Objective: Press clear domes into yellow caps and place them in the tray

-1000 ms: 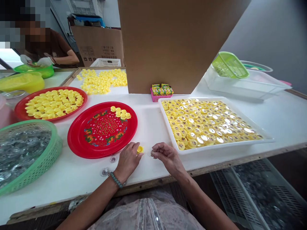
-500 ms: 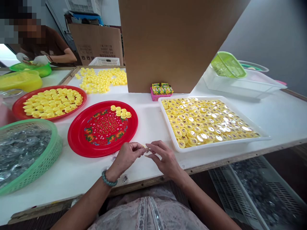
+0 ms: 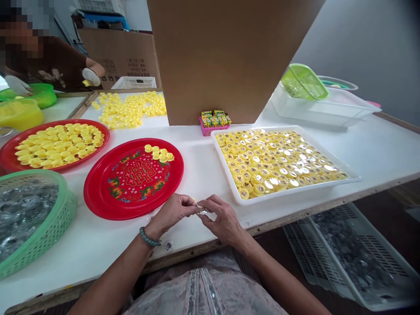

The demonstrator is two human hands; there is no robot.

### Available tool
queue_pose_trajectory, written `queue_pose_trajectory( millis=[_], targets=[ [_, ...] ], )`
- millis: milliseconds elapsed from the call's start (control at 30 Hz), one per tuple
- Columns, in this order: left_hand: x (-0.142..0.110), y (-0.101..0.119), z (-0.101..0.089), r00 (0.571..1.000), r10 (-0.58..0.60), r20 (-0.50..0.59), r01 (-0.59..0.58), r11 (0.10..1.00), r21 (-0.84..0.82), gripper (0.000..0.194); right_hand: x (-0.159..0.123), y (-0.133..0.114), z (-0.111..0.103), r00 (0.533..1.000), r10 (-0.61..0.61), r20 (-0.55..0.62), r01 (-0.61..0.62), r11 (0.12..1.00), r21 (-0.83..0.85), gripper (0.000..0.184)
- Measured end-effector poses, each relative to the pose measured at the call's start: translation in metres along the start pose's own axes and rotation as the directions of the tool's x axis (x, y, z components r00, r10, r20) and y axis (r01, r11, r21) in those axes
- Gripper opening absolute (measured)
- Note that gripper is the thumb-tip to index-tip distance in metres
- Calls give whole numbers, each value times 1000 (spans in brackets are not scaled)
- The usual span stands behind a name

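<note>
Over the table's front edge, my left hand (image 3: 173,212) and my right hand (image 3: 223,220) meet fingertip to fingertip. Thumb and forefinger of the left are pinched; a trace of yellow shows there, but its piece is mostly hidden. Between the right thumb and fingers is a small shiny clear plastic piece (image 3: 204,211). A red tray (image 3: 98,197) with several small yellow round pieces (image 3: 160,154) lies just beyond the left hand. Beside the left wrist, a small clear piece with a dark print (image 3: 168,246) rests on the table.
At right stands a white tray (image 3: 241,201) full of yellow printed discs. A green basket (image 3: 67,214) of clear pieces and another red tray (image 3: 106,138) are at left. A cardboard sheet (image 3: 226,57) rises behind a pink basket (image 3: 213,131). A gloved co-worker (image 3: 55,59) works at far left.
The clear piece between my right thumb and fingers shows more plainly now. My view has shifted slightly. The co-worker's gloved hands have moved apart, one holding something yellow.
</note>
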State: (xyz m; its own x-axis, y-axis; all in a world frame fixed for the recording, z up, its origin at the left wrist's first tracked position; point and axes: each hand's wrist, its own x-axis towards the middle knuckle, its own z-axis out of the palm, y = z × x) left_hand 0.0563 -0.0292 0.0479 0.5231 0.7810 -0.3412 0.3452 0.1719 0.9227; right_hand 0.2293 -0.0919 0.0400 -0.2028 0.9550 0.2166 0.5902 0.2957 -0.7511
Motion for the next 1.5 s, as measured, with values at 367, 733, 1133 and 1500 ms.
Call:
queue_pose_trajectory(
  millis=[367, 733, 1133, 1500],
  targets=[
    [12, 2, -2, 978, -21, 209, 17, 1000, 19, 15, -11, -1, -4, 991, -68, 115, 83, 988, -132, 28],
    [21, -9, -14, 920, 325, 219, -377, 577, 725, 43, -17, 20, 3, 986, 158, -57, -162, 983, -86, 22],
    [-6, -32, 16, 958, 186, -218, 21, 712, 701, 30, -6, 33, 10, 983, 159, -88, -155, 986, 54, 22],
    [-10, -47, 7, 960, 197, -200, -81, 876, 475, 25, -12, 25, 22, 989, 144, -43, -141, 987, 73, 22]
  ],
)
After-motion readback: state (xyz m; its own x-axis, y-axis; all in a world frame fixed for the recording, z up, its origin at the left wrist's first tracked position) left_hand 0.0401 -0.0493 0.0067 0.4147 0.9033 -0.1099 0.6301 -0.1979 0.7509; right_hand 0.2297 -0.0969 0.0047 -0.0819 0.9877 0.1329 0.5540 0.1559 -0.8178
